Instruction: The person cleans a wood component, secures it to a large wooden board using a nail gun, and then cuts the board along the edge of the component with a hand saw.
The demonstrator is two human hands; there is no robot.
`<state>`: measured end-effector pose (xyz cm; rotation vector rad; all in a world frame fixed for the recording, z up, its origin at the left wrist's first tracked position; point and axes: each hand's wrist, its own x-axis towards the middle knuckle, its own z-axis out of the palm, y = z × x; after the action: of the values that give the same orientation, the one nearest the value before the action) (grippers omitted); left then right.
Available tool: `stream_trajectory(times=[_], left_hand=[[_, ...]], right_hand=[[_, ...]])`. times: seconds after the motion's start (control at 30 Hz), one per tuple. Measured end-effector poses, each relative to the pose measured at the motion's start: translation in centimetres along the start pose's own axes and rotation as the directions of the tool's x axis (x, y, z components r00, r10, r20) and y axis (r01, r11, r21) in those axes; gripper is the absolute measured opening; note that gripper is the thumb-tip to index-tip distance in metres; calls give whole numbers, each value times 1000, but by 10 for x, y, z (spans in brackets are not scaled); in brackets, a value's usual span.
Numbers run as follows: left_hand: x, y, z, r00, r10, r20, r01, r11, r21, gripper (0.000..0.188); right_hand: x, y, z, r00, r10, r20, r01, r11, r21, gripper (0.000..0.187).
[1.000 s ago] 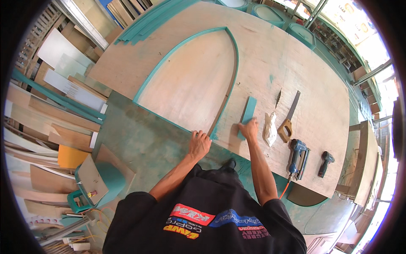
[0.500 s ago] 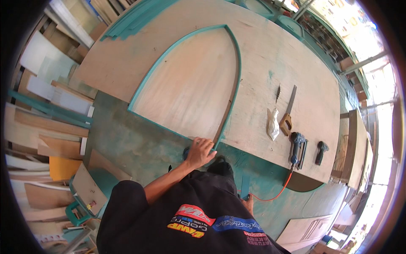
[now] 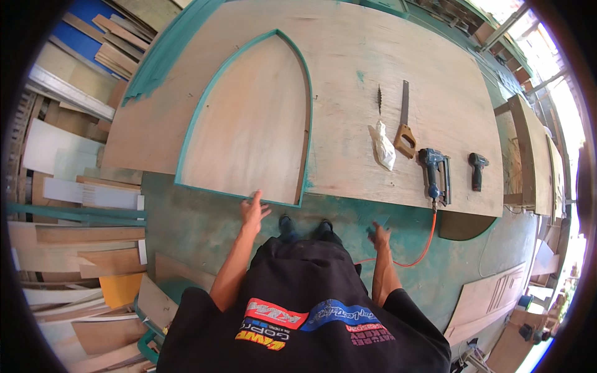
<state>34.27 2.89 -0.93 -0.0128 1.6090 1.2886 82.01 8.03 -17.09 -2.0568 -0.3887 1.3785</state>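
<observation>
A pointed-arch frame [image 3: 310,102] with thin teal edging lies on the large plywood worktable, its straight bottom edge toward me. My left hand [image 3: 252,212] is at that bottom edge, fingers apart and holding nothing; one fingertip reaches over the edging. Whether it touches is hard to tell. My right hand [image 3: 380,237] hangs in front of the table's near edge, right of my body, its fingers closed on a small teal strip [image 3: 385,221] that blends with the green floor and is partly hidden.
On the table's right lie a handsaw [image 3: 405,118], a white plastic bag [image 3: 385,148], a nail gun [image 3: 433,171] with an orange hose [image 3: 429,239], and a cordless drill [image 3: 477,171]. Teal strips [image 3: 165,59] lie at the far left. Stacked boards [image 3: 93,233] line the left side.
My right hand has come up and forward from beside my body. My left hand has loosened from the frame's lower right corner and spread its fingers. The view has shifted.
</observation>
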Motion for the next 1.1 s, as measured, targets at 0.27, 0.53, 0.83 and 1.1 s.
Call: stream_trajectory(times=[0.27, 0.53, 0.83, 1.1], left_hand=[[17, -43, 70, 996, 59, -68, -58, 998, 17, 66], [-18, -79, -128, 954, 144, -264, -102, 981, 166, 68], [-100, -126, -143, 843, 261, -469, -96, 933, 346, 53], [-141, -180, -142, 686, 404, -605, -66, 862, 502, 46]], right_hand=[[51, -40, 24, 853, -489, 182, 466, 557, -687, 48], [-109, -38, 81, 799, 52, 600, 319, 809, -494, 39], [-90, -91, 53, 729, -89, 679, 580, 607, -543, 39], [-139, -187, 137, 560, -324, 762, 676, 711, -194, 45]])
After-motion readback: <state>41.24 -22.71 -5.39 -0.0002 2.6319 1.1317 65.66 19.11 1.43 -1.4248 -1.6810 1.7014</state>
